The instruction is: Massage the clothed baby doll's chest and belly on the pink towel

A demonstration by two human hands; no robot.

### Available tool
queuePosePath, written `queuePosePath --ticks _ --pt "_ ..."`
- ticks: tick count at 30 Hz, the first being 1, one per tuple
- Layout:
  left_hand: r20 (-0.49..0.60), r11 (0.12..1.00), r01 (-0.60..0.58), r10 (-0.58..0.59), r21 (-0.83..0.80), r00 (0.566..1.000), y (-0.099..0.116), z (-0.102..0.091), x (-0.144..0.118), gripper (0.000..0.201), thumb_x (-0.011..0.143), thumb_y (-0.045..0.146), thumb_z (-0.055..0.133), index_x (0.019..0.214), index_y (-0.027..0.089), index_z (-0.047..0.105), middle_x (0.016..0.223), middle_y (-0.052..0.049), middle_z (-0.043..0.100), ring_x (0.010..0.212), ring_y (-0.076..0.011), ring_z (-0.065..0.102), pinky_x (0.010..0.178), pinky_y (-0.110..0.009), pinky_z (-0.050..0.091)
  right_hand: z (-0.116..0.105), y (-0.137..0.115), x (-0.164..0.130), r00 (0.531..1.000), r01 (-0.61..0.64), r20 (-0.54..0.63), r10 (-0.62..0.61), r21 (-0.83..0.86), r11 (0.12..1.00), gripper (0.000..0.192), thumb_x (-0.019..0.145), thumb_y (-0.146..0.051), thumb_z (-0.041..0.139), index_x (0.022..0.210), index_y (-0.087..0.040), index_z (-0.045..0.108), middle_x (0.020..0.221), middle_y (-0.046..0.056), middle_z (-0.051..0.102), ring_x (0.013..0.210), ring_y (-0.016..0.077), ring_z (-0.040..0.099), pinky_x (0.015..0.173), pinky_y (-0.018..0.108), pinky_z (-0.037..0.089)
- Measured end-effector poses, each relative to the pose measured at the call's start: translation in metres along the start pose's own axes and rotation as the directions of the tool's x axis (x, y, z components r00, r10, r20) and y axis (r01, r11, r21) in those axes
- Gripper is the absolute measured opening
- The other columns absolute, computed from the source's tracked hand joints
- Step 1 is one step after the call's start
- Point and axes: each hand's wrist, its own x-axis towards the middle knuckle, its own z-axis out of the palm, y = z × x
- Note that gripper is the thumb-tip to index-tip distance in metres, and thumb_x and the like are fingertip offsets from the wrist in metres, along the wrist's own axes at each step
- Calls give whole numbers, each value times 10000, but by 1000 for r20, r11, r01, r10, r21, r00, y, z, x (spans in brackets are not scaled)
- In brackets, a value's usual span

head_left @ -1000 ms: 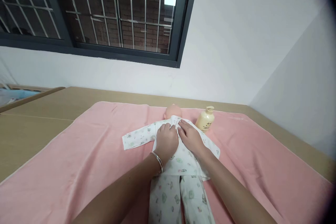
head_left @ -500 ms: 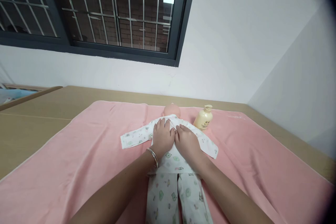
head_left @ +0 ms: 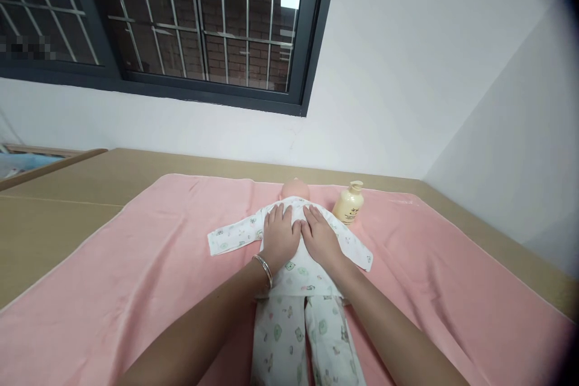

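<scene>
A baby doll (head_left: 295,189) lies on a pink blanket (head_left: 172,265), its head toward the wall. It wears a white patterned long-sleeved top (head_left: 298,280) and matching trousers (head_left: 280,338), with the sleeves spread out to both sides. My left hand (head_left: 280,234), with a silver bangle at the wrist, rests flat on the left part of the top's chest. Beside it my right hand (head_left: 322,238) lies flat on the right part, fingers stretched out. The two thumbs nearly meet in the middle. Neither hand grips anything.
A pale yellow pump bottle (head_left: 348,204) stands on the blanket beyond the right sleeve. The blanket covers a tan surface (head_left: 104,176) that runs to the white wall (head_left: 384,72). A dark-framed window (head_left: 203,24) with bars is above at the left.
My right hand's fingers have straightened and lie flatter on the top. The left hand has stayed in place. The right sleeve's end has shifted slightly.
</scene>
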Motion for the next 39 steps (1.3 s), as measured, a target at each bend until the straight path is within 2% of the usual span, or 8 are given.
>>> queuePosePath --ticks 5,8,14,19,25,32,36,39 --pt "20 999 -24 23 40 1000 5 -12 -1 247 929 259 450 1036 152 646 1058 -123 642 1039 -275 566 895 -424 457 -3 2 3 1000 20 4 -20 -6 1000 531 1002 -345 320 1455 -91 429 1532 145 347 1446 261 268 1186 434 254" --pt "20 995 -32 30 96 999 9 -18 -3 231 936 264 435 880 171 639 897 -95 623 902 -259 561 796 -402 458 -5 8 7 998 58 31 -58 13 998 522 991 -347 358 1452 -116 440 1536 127 344 1447 256 265 1190 436 245" --pt "-13 997 13 -12 70 1000 11 -17 -5 207 921 271 461 923 174 644 938 -89 628 934 -261 561 822 -404 466 -4 11 9 995 94 41 -94 9 996 530 996 -336 340 1456 -86 421 1535 148 340 1456 252 240 1202 444 199" --pt "-16 1000 15 -15 -14 1000 4 -10 -2 267 901 269 476 1075 152 641 1144 -121 639 1126 -275 552 990 -417 442 -6 -2 1 998 65 -21 -66 -39 997 463 983 -288 359 1361 -86 536 1460 150 457 1407 261 347 1169 420 284" --pt "17 1000 1 0 -30 1000 -4 -3 3 447 911 278 446 1312 97 520 1400 -173 526 1338 -308 435 1107 -491 345 -8 -19 -9 994 22 -99 -34 -125 992 334 944 -211 404 1141 -137 664 1325 154 584 1307 265 483 1070 368 401" --pt "-86 992 -121 118 -42 989 -5 -7 1 234 897 235 474 1019 145 652 1151 -138 673 1143 -275 584 1021 -447 444 -8 -13 -6 996 12 -91 -16 -52 999 358 960 -251 397 1206 -165 643 1367 119 561 1344 246 447 1077 370 394" --pt "-106 993 -117 119 28 987 0 -9 -4 196 898 228 467 806 167 629 844 -100 661 900 -258 610 811 -400 505 -7 2 6 998 31 -60 -30 25 999 409 986 -303 364 1288 -156 598 1424 107 510 1383 221 393 1132 376 334" --pt "-128 996 -80 83 27 988 3 -11 -8 183 895 227 471 809 177 624 836 -89 646 899 -252 593 766 -378 500 -6 10 13 999 31 -27 -30 45 998 487 997 -337 342 1392 -99 496 1484 137 429 1419 230 329 1165 397 281"
